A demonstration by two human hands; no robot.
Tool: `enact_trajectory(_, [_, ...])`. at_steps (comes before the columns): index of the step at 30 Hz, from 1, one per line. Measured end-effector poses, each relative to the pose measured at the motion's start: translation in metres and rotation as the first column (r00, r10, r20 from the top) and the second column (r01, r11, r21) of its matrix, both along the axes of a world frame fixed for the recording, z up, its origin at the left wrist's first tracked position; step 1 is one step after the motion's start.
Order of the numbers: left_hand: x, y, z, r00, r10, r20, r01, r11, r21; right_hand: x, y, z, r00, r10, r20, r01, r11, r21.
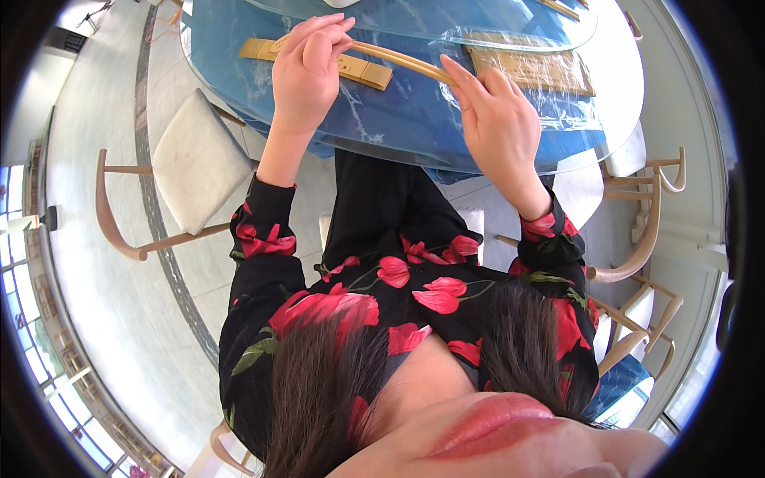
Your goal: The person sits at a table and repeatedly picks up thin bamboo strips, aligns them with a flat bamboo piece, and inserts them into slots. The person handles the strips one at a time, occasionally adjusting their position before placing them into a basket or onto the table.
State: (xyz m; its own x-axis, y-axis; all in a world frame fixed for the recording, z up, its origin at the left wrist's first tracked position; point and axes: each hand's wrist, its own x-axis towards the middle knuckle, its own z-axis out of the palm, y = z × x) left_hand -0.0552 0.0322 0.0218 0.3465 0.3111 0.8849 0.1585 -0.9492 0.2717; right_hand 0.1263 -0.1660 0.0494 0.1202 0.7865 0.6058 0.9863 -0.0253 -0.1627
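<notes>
Twelve o'clock, above the blue worktop (382,119), we have chopsticks (402,60)! Our left hand (307,76) curls its fingers round them, our right hand (500,119) pinches the one-o'clock end; we'd best grip lightly, clear of the gold strip (366,73) at eleven.

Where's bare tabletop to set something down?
Free: blue tabletop between gold strip and near edge; also left of the strip. Crowded: right side, by the flat tan package, and centre, where left hand and right hand hold chopsticks.
</notes>
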Motion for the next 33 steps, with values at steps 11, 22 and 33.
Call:
enact_trajectory(11, [0.015,-0.06,-0.014,0.965,0.246,0.091,-0.261,0.923,0.282,-0.042,0.001,-0.022,0.931,0.043,-0.364,-0.038,0.999,0.022])
enact_trajectory(22, [0.025,-0.041,-0.001,0.519,-0.077,0.851,0.854,0.07,-0.515,-0.041,0.03,-0.031,0.966,0.003,-0.257,0.021,0.996,0.09])
enact_trajectory(33, [0.015,-0.002,-0.002,0.282,-0.086,0.956,0.956,-0.063,-0.288,-0.007,-0.01,-0.036,0.431,0.002,-0.902,-0.502,0.831,-0.238])
